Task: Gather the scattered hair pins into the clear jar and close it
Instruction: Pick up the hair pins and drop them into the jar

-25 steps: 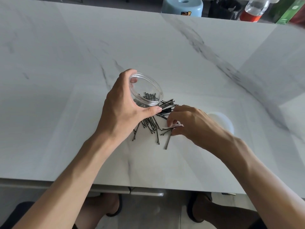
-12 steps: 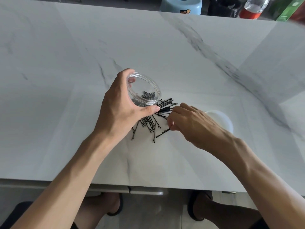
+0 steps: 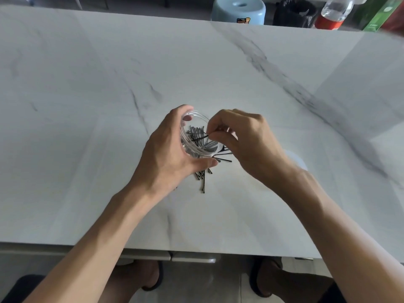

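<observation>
My left hand point(image 3: 168, 156) grips a clear jar point(image 3: 193, 149), tilted with its open mouth toward my right hand. Several black hair pins lie inside it. My right hand point(image 3: 247, 141) is at the jar's mouth and pinches black hair pins point(image 3: 200, 138) that poke into the opening. Loose hair pins point(image 3: 204, 178) remain on the white marble table point(image 3: 87, 106) just below and right of the jar, partly hidden by both hands. The jar's whitish lid point(image 3: 295, 159) lies on the table behind my right wrist, mostly hidden.
Beyond the table's far edge stand a light blue stool point(image 3: 238, 9), a black bag point(image 3: 295, 12), a plastic bottle with a red label point(image 3: 332, 14) and a green box point(image 3: 376, 16). The table's near edge runs just above my knees.
My right hand has lifted from the pile with hair pins and moved up to the jar's mouth. Fewer pins lie on the table. My left hand keeps holding the jar.
</observation>
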